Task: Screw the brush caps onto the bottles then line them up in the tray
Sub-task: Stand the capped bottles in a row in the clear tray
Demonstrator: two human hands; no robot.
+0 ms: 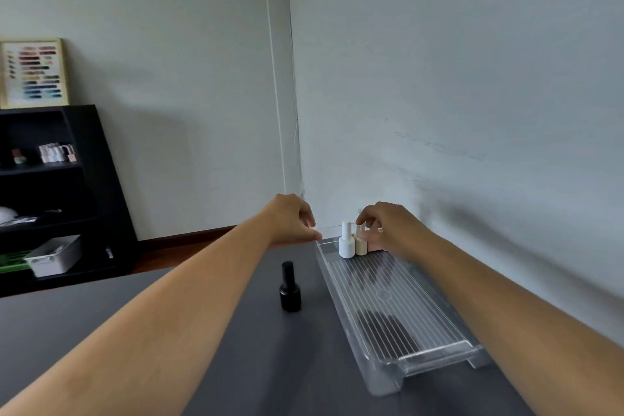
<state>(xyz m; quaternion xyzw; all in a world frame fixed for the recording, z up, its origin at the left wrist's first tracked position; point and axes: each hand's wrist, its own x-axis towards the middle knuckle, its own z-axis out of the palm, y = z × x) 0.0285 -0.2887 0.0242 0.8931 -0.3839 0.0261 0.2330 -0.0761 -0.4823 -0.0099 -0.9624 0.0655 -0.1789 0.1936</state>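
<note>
Right hand (388, 226) is pinching the cap of an upright beige bottle (360, 246) at the far end of the clear ribbed plastic tray (405, 314); left hand (290, 216) is hovering at its far-left corner, fingers curled, hold unclear.

- Clear ribbed plastic tray (388, 297): floor free up to the white capped bottle (345, 243) and beige capped bottle (360, 244) at the far end.
- Black capped bottle (289, 287) on the grey table (253, 365), left of the tray.
- Pale wall (472, 145) close along the tray's right side.

Right hand (391, 230) on beige bottle (360, 246)
</note>
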